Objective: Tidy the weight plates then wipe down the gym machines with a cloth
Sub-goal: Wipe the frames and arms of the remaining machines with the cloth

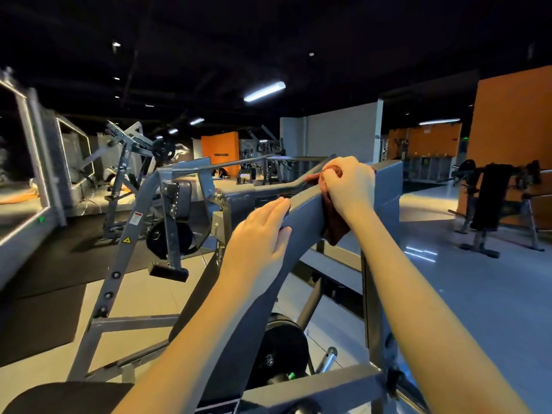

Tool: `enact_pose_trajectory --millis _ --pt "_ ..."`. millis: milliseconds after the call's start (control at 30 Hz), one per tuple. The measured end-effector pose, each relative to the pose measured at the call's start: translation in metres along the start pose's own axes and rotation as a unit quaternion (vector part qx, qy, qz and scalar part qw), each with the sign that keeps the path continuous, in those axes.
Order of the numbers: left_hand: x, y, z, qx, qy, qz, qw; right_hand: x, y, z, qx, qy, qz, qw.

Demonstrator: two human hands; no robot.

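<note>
**Cloth on the sloping machine arm**

At the centre of the frame a sloping grey steel machine arm [298,234] rises from the lower middle towards the upper right. The right hand [349,186] is clenched around a dark reddish-brown cloth [336,231] and presses it onto the upper part of this arm, right of centre; a corner of the cloth hangs down the arm's right side. The left hand [257,234] grasps the same arm just below, with its fingers bent over the top edge and its thumb against the near face.

A black round weight plate [283,345] sits on a peg at lower centre, beneath the arm. A second black weight plate [167,237] sits on the frame left of centre. A black padded bench [490,198] stands at the right, before an orange wall [513,121].
</note>
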State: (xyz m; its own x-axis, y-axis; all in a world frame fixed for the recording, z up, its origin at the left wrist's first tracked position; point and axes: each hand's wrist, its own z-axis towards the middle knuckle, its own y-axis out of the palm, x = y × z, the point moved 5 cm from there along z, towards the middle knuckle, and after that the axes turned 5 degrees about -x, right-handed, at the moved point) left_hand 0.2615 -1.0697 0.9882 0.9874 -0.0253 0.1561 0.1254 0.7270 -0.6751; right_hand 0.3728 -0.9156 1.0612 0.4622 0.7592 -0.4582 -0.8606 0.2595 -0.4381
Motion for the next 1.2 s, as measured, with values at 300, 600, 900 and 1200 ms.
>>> enact_pose_trajectory --millis 300,600,900,1200 --pt "0.0 -0.002 -0.004 -0.001 -0.037 0.004 0.999 0.0 -0.004 0.0 -0.085 -0.118 0.064 0.987" --pt "0.019 -0.006 0.002 0.024 -0.065 0.06 0.996 -0.015 0.006 -0.018 -0.085 -0.183 0.1 0.974" --pt "0.042 0.01 0.04 0.015 -0.006 0.181 0.983 0.02 -0.001 0.004 -0.002 -0.075 0.144 0.987" --pt "0.042 0.013 0.042 0.049 0.011 0.218 0.975 0.052 -0.008 0.036 0.007 -0.02 0.084 0.996"
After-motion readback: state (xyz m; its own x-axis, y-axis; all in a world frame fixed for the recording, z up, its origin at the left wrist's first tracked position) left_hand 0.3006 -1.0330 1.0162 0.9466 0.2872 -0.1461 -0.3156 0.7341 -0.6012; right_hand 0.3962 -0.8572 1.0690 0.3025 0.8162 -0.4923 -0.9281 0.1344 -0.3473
